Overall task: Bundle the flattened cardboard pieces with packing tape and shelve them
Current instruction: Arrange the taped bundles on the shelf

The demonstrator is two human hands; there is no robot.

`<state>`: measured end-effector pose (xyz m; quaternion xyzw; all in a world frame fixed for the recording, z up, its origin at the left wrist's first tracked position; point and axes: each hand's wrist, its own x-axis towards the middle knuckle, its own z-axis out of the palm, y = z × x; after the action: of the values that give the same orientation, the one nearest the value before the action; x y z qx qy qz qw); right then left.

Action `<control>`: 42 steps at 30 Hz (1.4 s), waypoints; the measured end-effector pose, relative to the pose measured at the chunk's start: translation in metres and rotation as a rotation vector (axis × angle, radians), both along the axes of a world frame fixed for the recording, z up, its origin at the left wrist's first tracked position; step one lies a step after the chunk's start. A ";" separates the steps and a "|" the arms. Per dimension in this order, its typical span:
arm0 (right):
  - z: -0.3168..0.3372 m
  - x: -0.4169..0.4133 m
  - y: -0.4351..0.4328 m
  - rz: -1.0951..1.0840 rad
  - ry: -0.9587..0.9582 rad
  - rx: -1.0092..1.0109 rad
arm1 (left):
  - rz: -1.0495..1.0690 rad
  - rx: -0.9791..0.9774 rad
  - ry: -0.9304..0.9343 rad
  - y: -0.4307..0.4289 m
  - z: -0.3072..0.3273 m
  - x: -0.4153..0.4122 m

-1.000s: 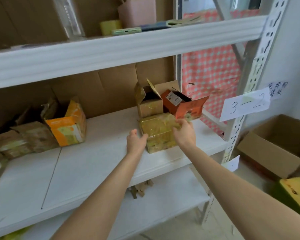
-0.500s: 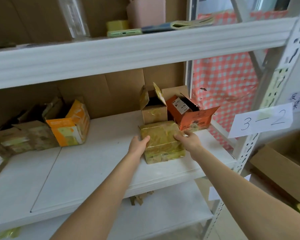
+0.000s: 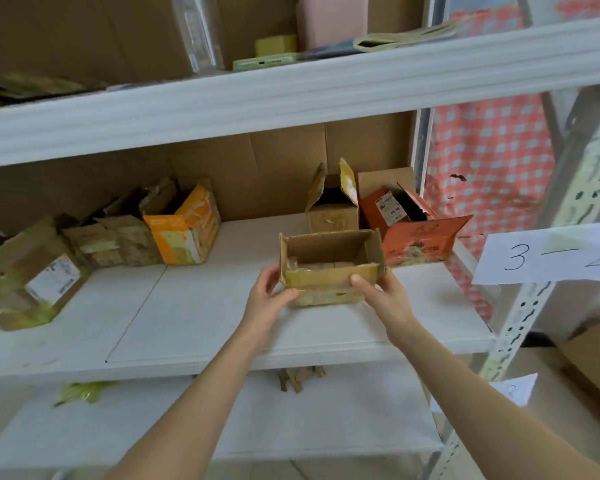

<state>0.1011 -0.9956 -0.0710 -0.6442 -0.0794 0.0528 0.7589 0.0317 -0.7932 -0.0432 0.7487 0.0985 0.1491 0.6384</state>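
Head camera looks down along your two bare forearms to the white middle shelf (image 3: 194,317), where your left hand (image 3: 269,296) and right hand (image 3: 385,296) hold a small brown cardboard box (image 3: 329,268) between them. Your left fingers are curled round its left end with the thumb on the front wall. Your right thumb presses the front wall near the right corner, and the other fingers are hidden behind that end. The box is open at the top and tipped toward you; you cannot tell whether its base touches the shelf. Just behind it stand a small brown carton with raised flaps (image 3: 331,216) and, to its right, an orange-red open carton (image 3: 416,237). Well to the left along the shelf sit an orange-and-white carton (image 3: 184,230) and several worn brown boxes (image 3: 32,278). A white paper label marked "3-2" (image 3: 551,254) hangs on the right upright. On the shelf above lie a pale green phone (image 3: 264,62) and a clear plastic bottle (image 3: 198,29).
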 end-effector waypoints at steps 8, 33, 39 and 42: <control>0.010 0.006 0.031 -0.259 0.136 -0.306 | 0.107 -0.015 0.140 0.011 0.000 0.002; 0.030 -0.069 0.295 0.174 -0.256 -0.430 | 0.614 0.304 -0.074 0.205 0.014 -0.071; 0.023 -0.096 0.445 0.157 -0.204 -0.494 | 0.644 0.419 0.045 0.351 0.001 -0.098; 0.021 -0.104 0.499 0.129 -0.183 -0.518 | 0.589 0.387 0.062 0.405 -0.003 -0.102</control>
<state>-0.0027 -0.4965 -0.0502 -0.8124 -0.1722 0.0612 0.5537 -0.0703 -0.3885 -0.0464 0.7993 0.2997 0.3199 0.4109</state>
